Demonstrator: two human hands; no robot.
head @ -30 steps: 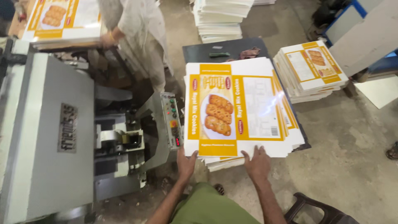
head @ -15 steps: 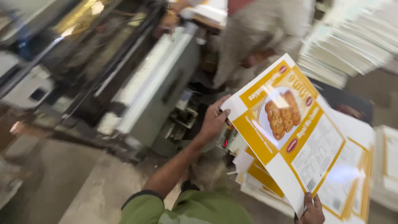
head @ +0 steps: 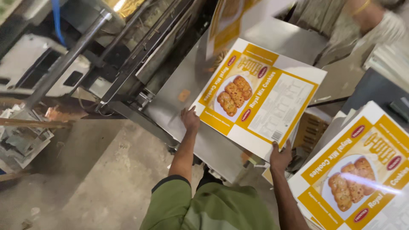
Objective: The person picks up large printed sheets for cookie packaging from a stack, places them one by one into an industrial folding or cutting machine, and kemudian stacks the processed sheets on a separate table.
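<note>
I hold a flat printed carton sheet (head: pixel 260 98), yellow and white with a picture of cookies, tilted over the grey metal table of a machine (head: pixel 187 85). My left hand (head: pixel 190 118) grips its lower left edge. My right hand (head: pixel 281 156) grips its lower right corner, thumb on top. A stack of the same printed sheets (head: pixel 362 170) lies at the lower right, below my right arm.
Another person (head: pixel 362 21) in light clothes stands at the top right behind the machine. A further sheet (head: pixel 230 21) stands upright on the machine table. Steel rails and a bar (head: pixel 68 59) run along the left. Concrete floor (head: pixel 98 179) lies below, with scrap cardboard (head: pixel 21 136) at left.
My view swung from the stack towards the machine. Both hands lifted the sheet off the stack and carried it left and up over the metal table.
</note>
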